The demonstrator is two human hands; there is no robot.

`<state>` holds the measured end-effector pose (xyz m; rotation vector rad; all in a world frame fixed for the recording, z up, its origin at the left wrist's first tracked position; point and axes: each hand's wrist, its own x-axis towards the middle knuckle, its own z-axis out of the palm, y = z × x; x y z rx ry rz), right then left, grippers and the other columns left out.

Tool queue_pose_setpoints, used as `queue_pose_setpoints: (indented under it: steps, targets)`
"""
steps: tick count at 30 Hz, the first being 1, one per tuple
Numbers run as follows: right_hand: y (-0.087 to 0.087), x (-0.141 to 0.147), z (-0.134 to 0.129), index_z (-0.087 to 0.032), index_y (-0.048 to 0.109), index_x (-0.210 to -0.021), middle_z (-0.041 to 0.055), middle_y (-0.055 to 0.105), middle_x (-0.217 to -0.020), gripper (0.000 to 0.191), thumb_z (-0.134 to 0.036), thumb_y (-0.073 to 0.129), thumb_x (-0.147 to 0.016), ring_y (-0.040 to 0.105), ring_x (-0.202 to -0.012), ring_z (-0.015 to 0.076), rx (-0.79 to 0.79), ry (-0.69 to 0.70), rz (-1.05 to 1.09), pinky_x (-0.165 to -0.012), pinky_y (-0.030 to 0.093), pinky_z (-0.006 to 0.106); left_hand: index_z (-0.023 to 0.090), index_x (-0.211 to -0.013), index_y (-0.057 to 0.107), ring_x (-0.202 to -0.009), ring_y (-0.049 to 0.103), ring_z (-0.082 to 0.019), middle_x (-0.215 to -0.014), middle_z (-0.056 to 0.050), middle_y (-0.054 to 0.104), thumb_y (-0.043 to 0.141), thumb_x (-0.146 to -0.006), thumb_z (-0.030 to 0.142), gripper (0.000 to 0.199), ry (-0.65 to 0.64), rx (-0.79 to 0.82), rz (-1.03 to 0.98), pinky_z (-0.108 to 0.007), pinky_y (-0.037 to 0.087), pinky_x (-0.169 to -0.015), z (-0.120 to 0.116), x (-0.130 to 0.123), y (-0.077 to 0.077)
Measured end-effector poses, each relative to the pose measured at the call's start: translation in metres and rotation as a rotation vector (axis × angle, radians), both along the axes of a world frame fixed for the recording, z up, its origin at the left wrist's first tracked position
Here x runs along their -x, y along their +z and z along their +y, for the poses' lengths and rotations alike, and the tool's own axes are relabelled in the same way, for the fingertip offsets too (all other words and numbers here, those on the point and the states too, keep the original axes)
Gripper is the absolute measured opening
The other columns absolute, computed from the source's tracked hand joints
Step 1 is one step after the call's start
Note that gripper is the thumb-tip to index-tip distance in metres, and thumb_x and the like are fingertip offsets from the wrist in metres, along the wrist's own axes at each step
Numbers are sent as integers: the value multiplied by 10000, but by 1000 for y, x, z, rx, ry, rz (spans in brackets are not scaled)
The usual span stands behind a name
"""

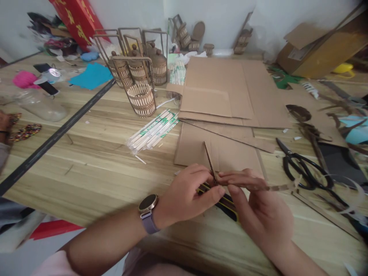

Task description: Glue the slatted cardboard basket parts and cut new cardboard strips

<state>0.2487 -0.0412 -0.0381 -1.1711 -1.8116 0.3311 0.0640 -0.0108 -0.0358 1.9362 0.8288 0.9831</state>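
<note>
My left hand (192,195), with a watch on its wrist, pinches a thin brown cardboard strip (211,161) that sticks up and away from me. Close on its right, my right hand (255,203) has its fingers and thumb closed on the same strip, near its bend. Part of the strip is hidden by the fingers. From the right fingers a narrow light band (277,188) runs out to the right. A black and yellow cutter (228,209) lies on the table below both hands.
Flat cardboard sheets (215,88) lie beyond my hands. Black-handled scissors (304,168) rest at the right. Wrapped sticks (155,130) and small basket-like holders (140,99) are ahead left. A jar (43,107) stands near another person's hand (4,122) at far left.
</note>
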Motion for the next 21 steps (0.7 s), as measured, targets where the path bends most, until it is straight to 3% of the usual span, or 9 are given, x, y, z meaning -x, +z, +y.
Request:
queue_pose_setpoints:
  steps: [11, 21]
  targets:
    - [7, 4, 5, -278, 621, -953, -7, 778, -871, 60, -218, 621, -950, 757, -820, 203, -145, 11, -160, -763, 537, 400, 198, -733, 519, -821, 588, -168, -825, -50, 627, 490, -936, 149, 211, 46, -51, 52, -272, 479, -755, -2, -2, 3]
    - [7, -1, 1, -266, 653, -933, 18, 787, -900, 86, -224, 586, -965, 749, -874, 198, 59, 11, 46, -728, 596, 343, 196, -718, 519, -779, 580, -160, -805, -45, 644, 493, -911, 136, 204, 26, -117, -1, -265, 476, -714, -3, -1, 3]
